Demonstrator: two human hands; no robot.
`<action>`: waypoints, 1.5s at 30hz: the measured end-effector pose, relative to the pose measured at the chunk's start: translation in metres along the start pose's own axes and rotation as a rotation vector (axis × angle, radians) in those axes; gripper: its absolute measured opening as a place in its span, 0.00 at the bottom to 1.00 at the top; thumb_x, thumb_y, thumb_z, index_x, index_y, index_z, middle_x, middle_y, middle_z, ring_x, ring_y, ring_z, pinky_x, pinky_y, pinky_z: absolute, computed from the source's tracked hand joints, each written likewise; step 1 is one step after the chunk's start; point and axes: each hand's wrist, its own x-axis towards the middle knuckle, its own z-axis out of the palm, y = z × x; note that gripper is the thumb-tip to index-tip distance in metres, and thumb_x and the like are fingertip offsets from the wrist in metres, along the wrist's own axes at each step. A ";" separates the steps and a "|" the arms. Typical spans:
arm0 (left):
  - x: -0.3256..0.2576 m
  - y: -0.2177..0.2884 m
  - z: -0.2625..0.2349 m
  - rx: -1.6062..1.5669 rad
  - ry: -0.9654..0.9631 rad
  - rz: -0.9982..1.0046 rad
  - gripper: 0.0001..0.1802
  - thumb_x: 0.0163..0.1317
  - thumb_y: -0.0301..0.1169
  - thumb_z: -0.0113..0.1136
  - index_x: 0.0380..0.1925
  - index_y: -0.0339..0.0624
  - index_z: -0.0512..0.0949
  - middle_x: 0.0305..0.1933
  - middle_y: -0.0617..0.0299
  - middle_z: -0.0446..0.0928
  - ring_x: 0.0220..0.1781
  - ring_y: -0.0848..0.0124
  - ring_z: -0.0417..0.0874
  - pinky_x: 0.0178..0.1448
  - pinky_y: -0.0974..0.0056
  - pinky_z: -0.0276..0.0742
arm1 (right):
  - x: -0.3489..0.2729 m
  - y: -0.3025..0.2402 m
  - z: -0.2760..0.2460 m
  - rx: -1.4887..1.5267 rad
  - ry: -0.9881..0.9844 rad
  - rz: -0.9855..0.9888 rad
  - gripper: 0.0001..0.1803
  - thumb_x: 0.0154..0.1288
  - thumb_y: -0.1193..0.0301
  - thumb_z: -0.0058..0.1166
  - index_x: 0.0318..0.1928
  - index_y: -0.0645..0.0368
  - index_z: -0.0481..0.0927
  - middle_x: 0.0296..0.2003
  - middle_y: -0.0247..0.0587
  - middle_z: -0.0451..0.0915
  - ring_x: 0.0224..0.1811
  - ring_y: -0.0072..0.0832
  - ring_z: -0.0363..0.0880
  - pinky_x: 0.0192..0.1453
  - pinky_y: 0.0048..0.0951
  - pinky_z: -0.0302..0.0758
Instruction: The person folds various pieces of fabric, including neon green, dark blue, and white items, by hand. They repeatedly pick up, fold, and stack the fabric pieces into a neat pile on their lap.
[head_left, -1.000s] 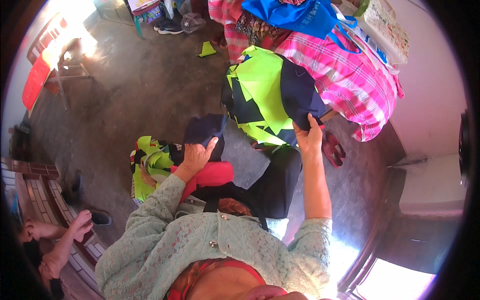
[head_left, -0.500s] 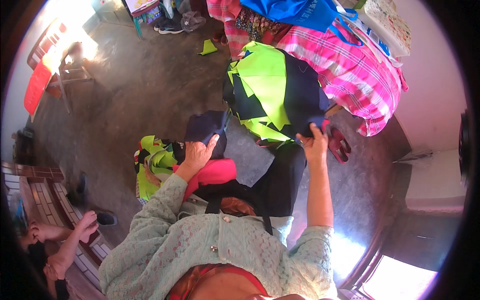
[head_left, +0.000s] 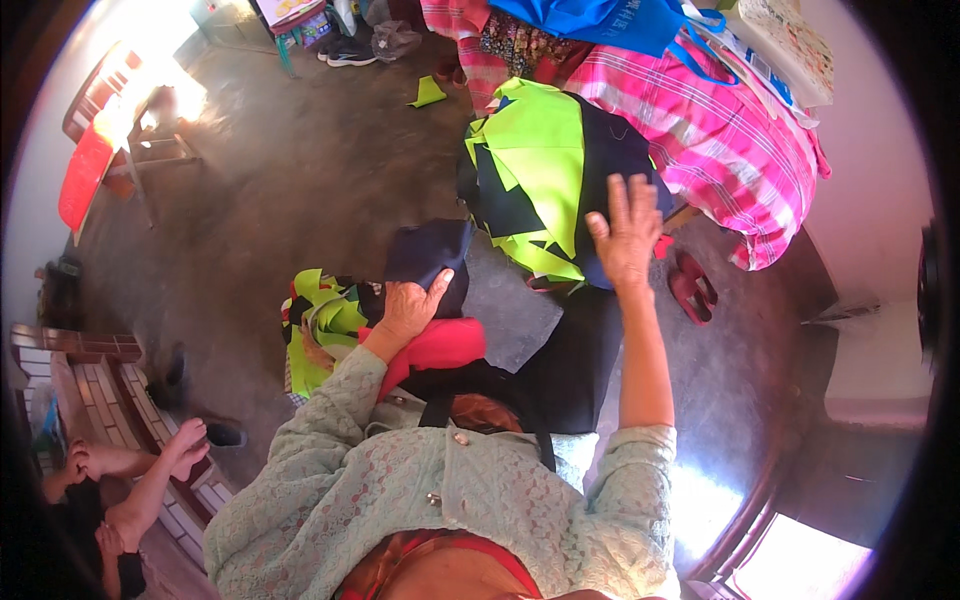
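My left hand (head_left: 408,308) grips a folded piece of navy cloth (head_left: 428,250) above my lap, thumb on top. Beneath that wrist lies a bright pink cloth (head_left: 445,345). A heap of yellow-green and dark cloth scraps (head_left: 308,360) sits at its left. Farther forward, a large pile of yellow-green and navy cloth pieces (head_left: 548,150) rises beyond my knee. Over the navy right side of this pile, my right hand (head_left: 630,235) is open, fingers spread and palm down. Whether the palm touches the cloth I cannot tell.
Pink plaid cloth (head_left: 690,130) drapes behind the pile, with a blue bag (head_left: 610,25) on top. Dark red slippers (head_left: 690,288) and a yellow-green scrap (head_left: 428,92) lie on the floor. A wooden chair (head_left: 165,150) stands far left; another person's bare leg (head_left: 140,490) shows at lower left.
My right hand has let go of the pile's near edge, opened and moved forward over the navy cloth. My left hand keeps its grip. The whole view has shifted slightly.
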 end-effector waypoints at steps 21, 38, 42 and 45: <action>0.072 0.069 -0.066 -1.108 0.193 -0.368 0.21 0.66 0.41 0.49 0.51 0.36 0.71 0.49 0.54 0.76 0.49 0.65 0.79 0.55 0.60 0.74 | -0.093 -0.132 -0.036 1.977 -0.983 0.230 0.55 0.45 0.37 0.58 0.66 0.60 0.57 0.62 0.50 0.63 0.65 0.41 0.60 0.66 0.41 0.56; 0.050 0.084 -0.045 -2.060 -0.135 -0.720 0.24 0.65 0.45 0.50 0.48 0.35 0.73 0.47 0.53 0.77 0.47 0.64 0.79 0.55 0.58 0.74 | -0.114 -0.138 -0.001 2.736 -0.644 0.857 0.39 0.47 0.55 0.67 0.59 0.51 0.67 0.59 0.37 0.69 0.61 0.36 0.66 0.65 0.45 0.61; 0.047 0.075 -0.047 -2.034 -0.091 -0.761 0.21 0.65 0.44 0.52 0.46 0.36 0.74 0.46 0.54 0.78 0.48 0.64 0.79 0.57 0.58 0.72 | -0.115 -0.124 0.003 2.730 -0.511 0.958 0.31 0.48 0.67 0.68 0.54 0.56 0.72 0.54 0.36 0.74 0.58 0.37 0.71 0.65 0.45 0.62; 0.043 0.064 -0.042 -1.994 -0.041 -0.765 0.19 0.64 0.41 0.54 0.45 0.37 0.75 0.47 0.53 0.78 0.50 0.63 0.78 0.60 0.56 0.69 | -0.118 -0.112 0.009 2.622 -0.428 0.949 0.36 0.48 0.68 0.67 0.59 0.58 0.67 0.57 0.42 0.71 0.61 0.41 0.67 0.67 0.44 0.60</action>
